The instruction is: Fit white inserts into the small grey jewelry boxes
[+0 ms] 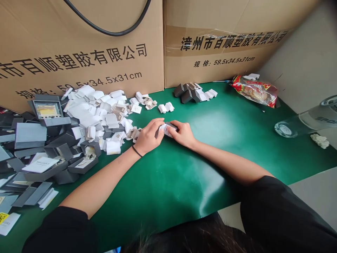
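Both hands hold a box with white insert.

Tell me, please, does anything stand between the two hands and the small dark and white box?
Nothing visible does: the left hand and the right hand both already hold the small dark and white box. The pile of white pieces lies beside the left hand, not between it and the box.

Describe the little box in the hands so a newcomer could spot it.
On the green table, find the left hand and right hand, close together near the middle. They hold a small dark box with a white piece showing; unlike the dark boxes piled at left, it alone is held.
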A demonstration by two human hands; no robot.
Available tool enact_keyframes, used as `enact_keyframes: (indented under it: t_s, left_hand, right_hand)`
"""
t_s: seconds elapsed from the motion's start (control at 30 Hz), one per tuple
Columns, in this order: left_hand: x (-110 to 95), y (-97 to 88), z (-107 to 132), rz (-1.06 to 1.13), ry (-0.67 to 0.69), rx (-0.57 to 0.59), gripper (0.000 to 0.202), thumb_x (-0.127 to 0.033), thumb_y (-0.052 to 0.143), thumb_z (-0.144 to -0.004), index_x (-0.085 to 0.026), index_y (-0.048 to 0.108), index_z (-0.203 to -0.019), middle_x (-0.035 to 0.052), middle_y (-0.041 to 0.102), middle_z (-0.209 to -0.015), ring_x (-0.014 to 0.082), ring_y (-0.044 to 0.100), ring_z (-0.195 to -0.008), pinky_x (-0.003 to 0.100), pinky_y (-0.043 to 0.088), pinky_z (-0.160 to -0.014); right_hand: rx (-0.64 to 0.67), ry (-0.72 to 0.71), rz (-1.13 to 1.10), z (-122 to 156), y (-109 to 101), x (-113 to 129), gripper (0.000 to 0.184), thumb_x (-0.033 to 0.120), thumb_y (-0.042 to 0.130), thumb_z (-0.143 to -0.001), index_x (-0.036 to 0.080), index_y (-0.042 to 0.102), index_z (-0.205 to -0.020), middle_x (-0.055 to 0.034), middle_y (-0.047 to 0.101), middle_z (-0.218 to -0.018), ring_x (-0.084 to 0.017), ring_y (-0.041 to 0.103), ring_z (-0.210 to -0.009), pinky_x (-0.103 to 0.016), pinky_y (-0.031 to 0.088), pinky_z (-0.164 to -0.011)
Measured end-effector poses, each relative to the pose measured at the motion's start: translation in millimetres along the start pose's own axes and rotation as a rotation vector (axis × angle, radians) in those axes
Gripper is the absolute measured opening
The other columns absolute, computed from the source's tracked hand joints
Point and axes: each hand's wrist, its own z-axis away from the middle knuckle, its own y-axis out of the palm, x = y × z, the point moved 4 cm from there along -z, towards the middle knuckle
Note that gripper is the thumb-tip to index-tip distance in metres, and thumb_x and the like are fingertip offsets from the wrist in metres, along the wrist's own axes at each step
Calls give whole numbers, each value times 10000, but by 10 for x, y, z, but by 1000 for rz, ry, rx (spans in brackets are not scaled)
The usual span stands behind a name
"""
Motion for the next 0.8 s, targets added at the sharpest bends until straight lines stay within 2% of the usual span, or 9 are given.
enact_keyframes:
  t_s: [0.2, 0.37, 0.53, 0.7, 0.8]
  left_hand:
    - [-48, 32, 28, 0, 119, 30, 229, -171, 453, -874, -183, 488, -1100, 131, 560, -1169, 213, 545, -1150, 376, 496, -949]
    - [-62, 36, 36, -24, 105, 47, 223, -163, 437, -878, -199, 481, -1094, 124, 546, -1155, 214, 548, -1138, 377, 502, -934]
    - [-64, 14, 30, -23, 130, 11, 237, -127, 454, -864, -192, 469, -1092, 130, 543, -1145, 210, 540, -1138, 362, 506, -922]
    - [8, -3, 23, 4, 43, -20, 221, -123, 441, -866, -189, 463, -1076, 126, 560, -1120, 208, 552, -1117, 383, 486, -944]
    - [45, -4, 22, 32, 9, -21, 195, -140, 438, -877, -181, 476, -1064, 128, 581, -1129, 211, 562, -1116, 383, 479, -953]
  right_hand:
    - [18, -22, 21, 15, -1, 25, 303, 431, 520, -790, 158, 644, -828, 6, 587, -649, -103, 457, -566, -219, 347, -561]
    - [32, -57, 17, 22, 8, 12, 319, 434, 503, -811, 150, 644, -846, 6, 590, -661, -99, 447, -567, -219, 343, -562]
    - [47, -42, -14, 16, 7, 12, 358, 467, 511, -827, 158, 659, -929, -6, 627, -704, -111, 484, -594, -222, 369, -584]
    - [60, -1, -197, -8, -25, -4, 389, 469, 455, -865, 152, 673, -921, -14, 654, -727, -110, 525, -612, -220, 397, -589]
    - [49, 24, -215, -23, -17, -35, 345, 457, 528, -820, 152, 662, -910, -12, 657, -735, -113, 539, -625, -222, 413, -598]
